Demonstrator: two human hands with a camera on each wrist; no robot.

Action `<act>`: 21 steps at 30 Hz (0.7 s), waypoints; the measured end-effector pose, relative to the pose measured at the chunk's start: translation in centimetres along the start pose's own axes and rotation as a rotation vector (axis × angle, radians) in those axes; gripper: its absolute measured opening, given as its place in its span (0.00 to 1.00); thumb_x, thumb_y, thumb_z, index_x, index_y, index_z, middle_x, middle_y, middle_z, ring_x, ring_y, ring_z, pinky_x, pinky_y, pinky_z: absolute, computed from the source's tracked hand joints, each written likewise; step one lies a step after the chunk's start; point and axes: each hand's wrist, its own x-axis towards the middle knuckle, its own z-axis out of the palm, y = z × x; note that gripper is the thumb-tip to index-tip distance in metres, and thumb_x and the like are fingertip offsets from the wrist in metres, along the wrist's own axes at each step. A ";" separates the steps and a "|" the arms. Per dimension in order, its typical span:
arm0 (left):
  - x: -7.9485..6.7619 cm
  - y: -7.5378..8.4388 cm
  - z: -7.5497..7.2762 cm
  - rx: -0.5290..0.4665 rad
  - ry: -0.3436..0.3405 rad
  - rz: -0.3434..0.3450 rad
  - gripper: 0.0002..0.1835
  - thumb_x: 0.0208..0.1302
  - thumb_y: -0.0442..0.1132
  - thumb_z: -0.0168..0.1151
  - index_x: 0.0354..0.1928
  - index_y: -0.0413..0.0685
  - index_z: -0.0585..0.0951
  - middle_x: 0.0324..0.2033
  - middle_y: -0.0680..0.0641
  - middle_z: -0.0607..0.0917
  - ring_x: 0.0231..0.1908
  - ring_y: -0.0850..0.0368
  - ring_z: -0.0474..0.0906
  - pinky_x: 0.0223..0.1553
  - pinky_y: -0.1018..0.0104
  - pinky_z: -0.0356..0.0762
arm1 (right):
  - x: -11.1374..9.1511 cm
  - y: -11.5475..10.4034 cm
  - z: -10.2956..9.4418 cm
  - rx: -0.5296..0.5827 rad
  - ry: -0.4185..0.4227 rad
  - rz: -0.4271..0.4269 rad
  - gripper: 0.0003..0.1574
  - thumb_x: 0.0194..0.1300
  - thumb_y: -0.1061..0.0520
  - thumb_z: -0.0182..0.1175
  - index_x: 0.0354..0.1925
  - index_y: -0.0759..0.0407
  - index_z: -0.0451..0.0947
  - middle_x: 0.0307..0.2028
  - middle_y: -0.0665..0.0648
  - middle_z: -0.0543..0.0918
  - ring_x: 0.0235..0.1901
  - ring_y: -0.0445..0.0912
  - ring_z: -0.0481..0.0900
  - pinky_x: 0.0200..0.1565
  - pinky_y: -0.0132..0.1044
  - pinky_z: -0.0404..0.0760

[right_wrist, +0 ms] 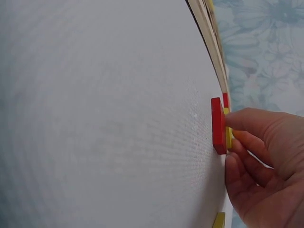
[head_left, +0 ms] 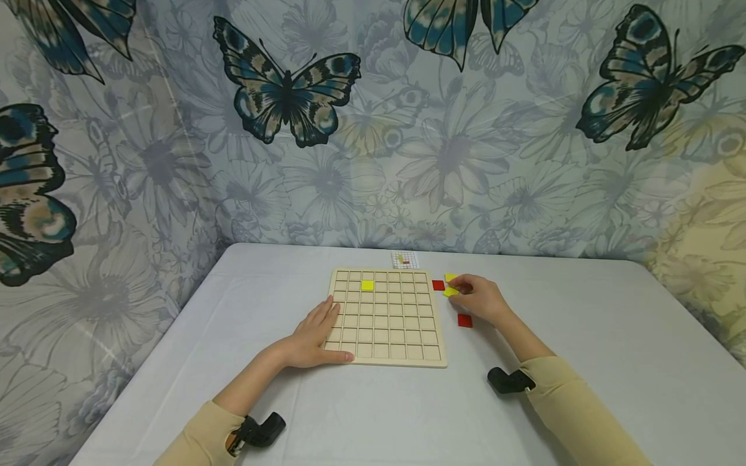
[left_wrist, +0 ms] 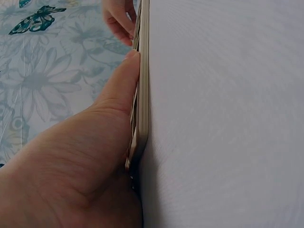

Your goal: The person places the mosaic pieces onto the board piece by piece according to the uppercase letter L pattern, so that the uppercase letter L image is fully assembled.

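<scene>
A wooden grid board [head_left: 381, 321] lies on the table with one yellow tile [head_left: 367, 285] in a square near its top. My left hand [head_left: 311, 338] rests on the board's lower left side, fingers straight along the left edge and thumb at the front edge. Right of the board, my right hand [head_left: 479, 298] pinches a yellow square tile [head_left: 451, 292] between thumb and fingertips. Another yellow tile [head_left: 451, 277] lies just beyond it, partly behind the fingers. A red tile [head_left: 438, 285] is beside the board's edge, and a second red tile [right_wrist: 218, 126] lies nearer me.
A small card [head_left: 405, 260] printed with a coloured grid lies behind the board. In the right wrist view, part of a yellow tile [right_wrist: 219, 220] shows at the bottom. White cloth covers the table [head_left: 384, 414], and a butterfly-patterned wall covering [head_left: 373, 194] stands behind it.
</scene>
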 end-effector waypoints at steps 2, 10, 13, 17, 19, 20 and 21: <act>0.0 0.0 0.0 -0.001 -0.001 -0.002 0.59 0.60 0.64 0.63 0.76 0.35 0.42 0.75 0.36 0.35 0.74 0.40 0.29 0.69 0.40 0.36 | 0.0 0.1 0.0 -0.003 0.001 0.003 0.20 0.64 0.58 0.64 0.52 0.65 0.78 0.47 0.63 0.80 0.46 0.55 0.74 0.49 0.47 0.76; -0.1 0.1 0.0 -0.005 0.002 -0.009 0.59 0.60 0.64 0.63 0.76 0.35 0.43 0.75 0.37 0.35 0.74 0.40 0.29 0.69 0.40 0.36 | 0.0 0.0 0.0 -0.022 0.019 0.002 0.19 0.63 0.58 0.65 0.51 0.65 0.79 0.44 0.62 0.81 0.44 0.53 0.75 0.46 0.43 0.77; -0.1 0.1 0.0 -0.006 0.004 -0.012 0.59 0.60 0.64 0.63 0.76 0.34 0.43 0.75 0.37 0.35 0.74 0.40 0.29 0.69 0.40 0.36 | 0.0 -0.1 0.0 -0.027 0.030 -0.003 0.20 0.62 0.57 0.66 0.51 0.66 0.79 0.42 0.61 0.81 0.42 0.53 0.75 0.45 0.43 0.77; -0.1 0.1 0.0 -0.003 0.005 -0.012 0.59 0.60 0.64 0.63 0.76 0.35 0.43 0.75 0.37 0.35 0.74 0.40 0.29 0.69 0.40 0.36 | -0.1 -0.1 0.0 -0.033 0.040 -0.010 0.21 0.61 0.57 0.67 0.50 0.66 0.78 0.42 0.61 0.82 0.42 0.52 0.76 0.45 0.43 0.77; -0.1 0.1 0.0 0.000 0.005 -0.010 0.59 0.60 0.64 0.63 0.76 0.35 0.43 0.75 0.36 0.35 0.74 0.40 0.29 0.69 0.40 0.36 | -0.1 -0.1 0.0 -0.031 0.043 -0.007 0.21 0.61 0.57 0.67 0.50 0.66 0.79 0.42 0.61 0.82 0.42 0.52 0.76 0.45 0.42 0.77; -0.1 0.1 0.0 0.001 0.004 -0.009 0.59 0.60 0.64 0.63 0.76 0.35 0.42 0.75 0.36 0.35 0.74 0.40 0.29 0.69 0.40 0.36 | 0.0 -0.1 0.0 -0.028 0.044 -0.005 0.22 0.61 0.57 0.67 0.51 0.66 0.79 0.42 0.61 0.82 0.42 0.52 0.76 0.45 0.42 0.77; -0.1 0.1 0.0 0.002 0.004 -0.008 0.59 0.60 0.64 0.63 0.76 0.35 0.42 0.75 0.36 0.35 0.74 0.40 0.29 0.69 0.40 0.37 | 0.0 -0.1 0.0 -0.027 0.043 -0.003 0.22 0.61 0.56 0.67 0.51 0.65 0.79 0.42 0.61 0.81 0.42 0.52 0.76 0.44 0.41 0.77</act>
